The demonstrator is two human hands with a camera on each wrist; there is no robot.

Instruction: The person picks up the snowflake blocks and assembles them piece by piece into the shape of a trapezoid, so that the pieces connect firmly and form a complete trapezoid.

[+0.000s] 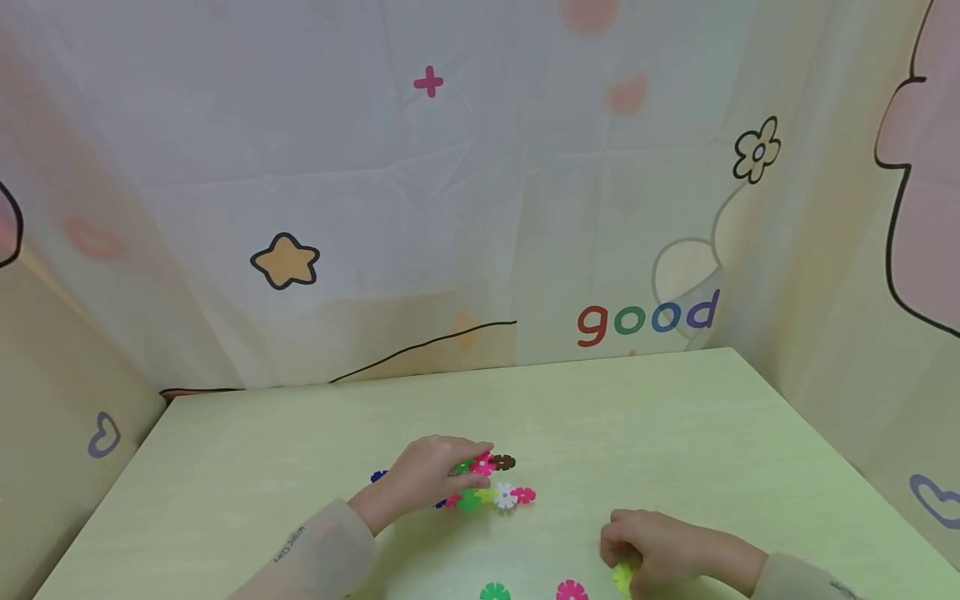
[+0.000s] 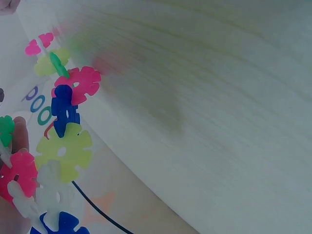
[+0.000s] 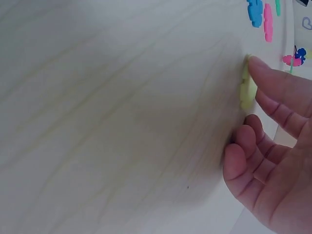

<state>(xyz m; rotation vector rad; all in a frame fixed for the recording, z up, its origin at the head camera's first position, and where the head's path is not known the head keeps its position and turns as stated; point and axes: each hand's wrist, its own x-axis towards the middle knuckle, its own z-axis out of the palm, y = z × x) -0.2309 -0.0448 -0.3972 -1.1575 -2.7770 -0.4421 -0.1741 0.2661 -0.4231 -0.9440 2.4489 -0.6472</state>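
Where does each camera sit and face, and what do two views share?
Head: on the head, facing forward and down at the pale wood-grained table; left hand, right hand and beige sleeves show.
Left wrist: on that wrist, facing multicoloured plastic flower-shaped pieces joined together; a finger shows.
Right wrist: on that wrist, facing the table and a yellow plastic flower-shaped piece; right hand shows.
Head and right wrist share the yellow piece.

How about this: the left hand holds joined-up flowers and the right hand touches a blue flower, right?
Not quite: the right hand touches a yellow flower, not blue, as the head view shows. The left hand does hold joined-up flowers.
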